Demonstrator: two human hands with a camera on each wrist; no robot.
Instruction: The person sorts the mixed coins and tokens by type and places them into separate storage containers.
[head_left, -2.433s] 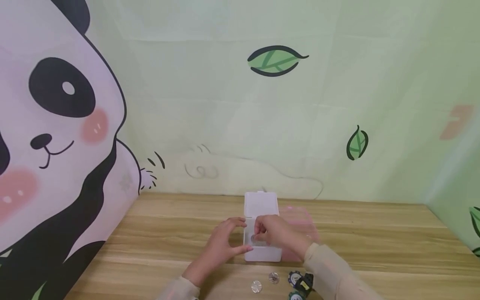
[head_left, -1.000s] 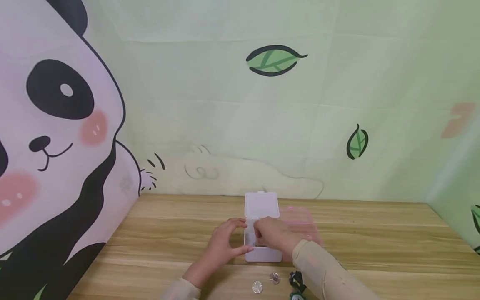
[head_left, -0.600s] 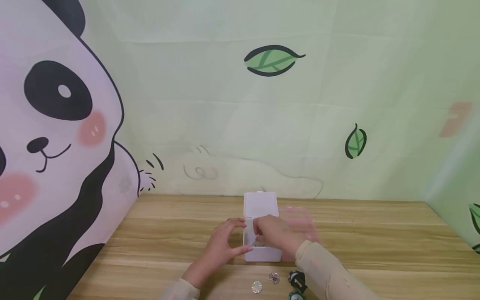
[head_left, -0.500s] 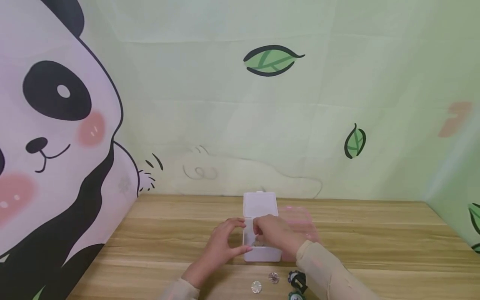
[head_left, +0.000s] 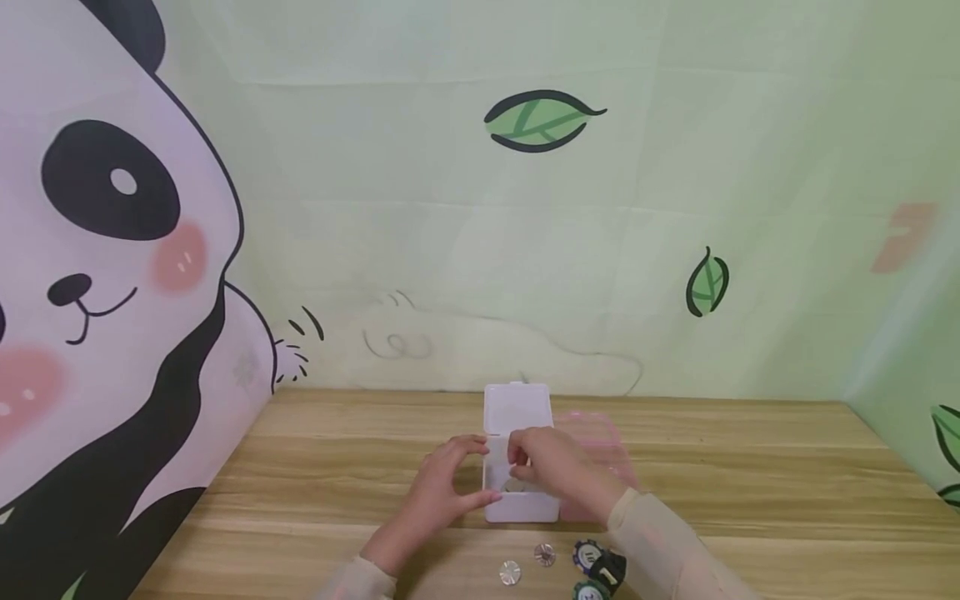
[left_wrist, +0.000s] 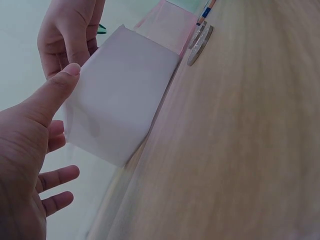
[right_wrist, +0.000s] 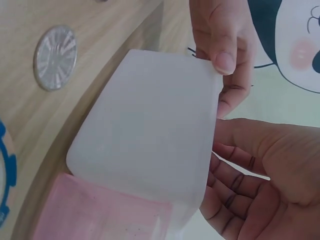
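A white plastic box (head_left: pixel 521 508) stands on the table with its hinged lid (head_left: pixel 517 408) raised at the back. My left hand (head_left: pixel 438 483) grips the box's left side, thumb at the near corner, fingertips at the rim farther back. In the left wrist view that thumb (left_wrist: pixel 72 69) presses the box's top edge. My right hand (head_left: pixel 555 467) reaches into the box from the right with bent fingers. Just below its fingertips, something round and silvery, like a coin (head_left: pixel 513 484), shows inside the box. Whether the right fingers pinch anything is hidden by the hand and the box wall.
A translucent pink box (head_left: pixel 603 437) stands against the white box's right side. Two silver coins (head_left: pixel 510 573) lie in front. Blue (head_left: pixel 587 557), black (head_left: pixel 611 570) and green (head_left: pixel 590 592) poker chips lie near the right sleeve. A panda-printed cloth (head_left: pixel 300 250) hangs behind the table.
My right hand works inside the white box throughout; since half a second ago it has shifted slightly up and right, uncovering more of the chips. My left hand keeps its place on the box.
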